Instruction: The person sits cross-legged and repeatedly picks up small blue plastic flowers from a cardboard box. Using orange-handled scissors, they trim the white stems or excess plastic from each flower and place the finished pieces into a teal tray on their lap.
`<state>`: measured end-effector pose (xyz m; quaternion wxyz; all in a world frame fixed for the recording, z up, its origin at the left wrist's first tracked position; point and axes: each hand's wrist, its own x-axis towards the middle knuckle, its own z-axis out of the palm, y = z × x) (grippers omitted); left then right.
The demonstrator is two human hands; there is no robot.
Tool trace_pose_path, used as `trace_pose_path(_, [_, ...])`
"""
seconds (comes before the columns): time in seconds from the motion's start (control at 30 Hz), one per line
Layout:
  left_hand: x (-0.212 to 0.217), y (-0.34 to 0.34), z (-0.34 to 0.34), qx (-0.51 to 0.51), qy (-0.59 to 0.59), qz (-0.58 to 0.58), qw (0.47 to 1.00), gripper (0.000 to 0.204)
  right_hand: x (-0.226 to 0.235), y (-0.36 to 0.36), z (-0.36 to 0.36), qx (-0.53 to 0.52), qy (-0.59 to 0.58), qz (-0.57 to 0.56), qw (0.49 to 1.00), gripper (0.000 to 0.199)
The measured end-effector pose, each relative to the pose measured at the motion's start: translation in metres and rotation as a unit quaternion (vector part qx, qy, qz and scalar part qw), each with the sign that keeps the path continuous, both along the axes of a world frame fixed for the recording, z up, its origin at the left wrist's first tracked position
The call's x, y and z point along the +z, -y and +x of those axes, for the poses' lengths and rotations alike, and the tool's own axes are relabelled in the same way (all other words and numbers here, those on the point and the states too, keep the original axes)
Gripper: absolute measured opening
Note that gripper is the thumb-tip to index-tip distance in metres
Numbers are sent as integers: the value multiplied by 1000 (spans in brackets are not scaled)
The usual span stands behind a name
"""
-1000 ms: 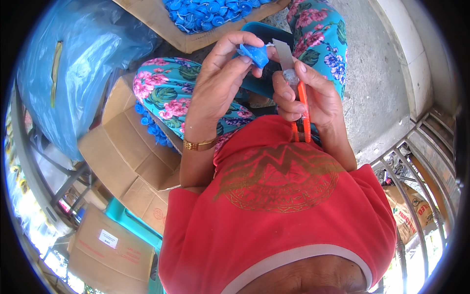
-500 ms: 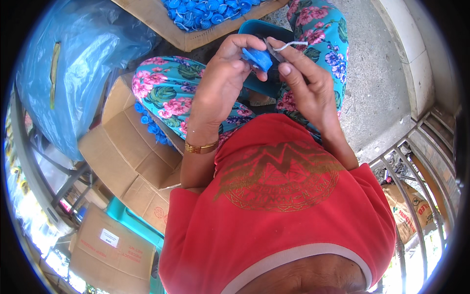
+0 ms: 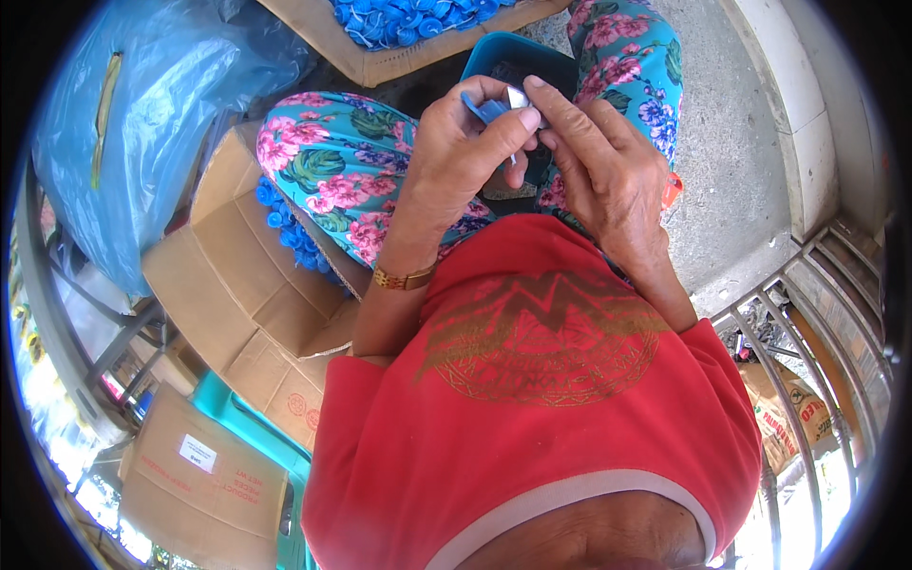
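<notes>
Above my lap my left hand is closed, pinching a small blue piece between thumb and fingers. My right hand meets it there, its fingers bent and closed on a metal-bladed tool. The tool's pale, shiny flat end shows at the blue piece; the rest is mostly hidden by the fingers. An orange-red bit sticks out beside the outer edge of my right hand; I cannot tell whether it belongs to the tool. Beneath both hands stands a dark teal bin between my legs.
Many blue round pieces fill an open carton ahead. Another open cardboard box at my left holds more of them. Blue plastic sheeting lies beyond it. Metal railings stand at the right.
My right hand has turned over and moved in against the left, its fingers now covering most of the tool. The white string seen by its fingertips no longer shows. An orange-red bit has come into sight.
</notes>
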<state>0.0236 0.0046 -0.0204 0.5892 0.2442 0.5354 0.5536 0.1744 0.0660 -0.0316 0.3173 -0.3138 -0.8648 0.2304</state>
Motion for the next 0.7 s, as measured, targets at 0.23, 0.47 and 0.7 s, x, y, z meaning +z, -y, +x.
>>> trace_pose_path(0.23, [15,-2,5,27,-23,-28,999,19,-1,-9,2,11,14,36,999,44])
trace_pose_path(0.47, [17,12,-2,1,-13,-75,997,17,-17,-28,29,-117,12,-54,992,36])
trace_pose_path(0.7, [-16,14,-5,-54,-92,-43,993,27,-9,-10,14,-8,-5,-228,974,28])
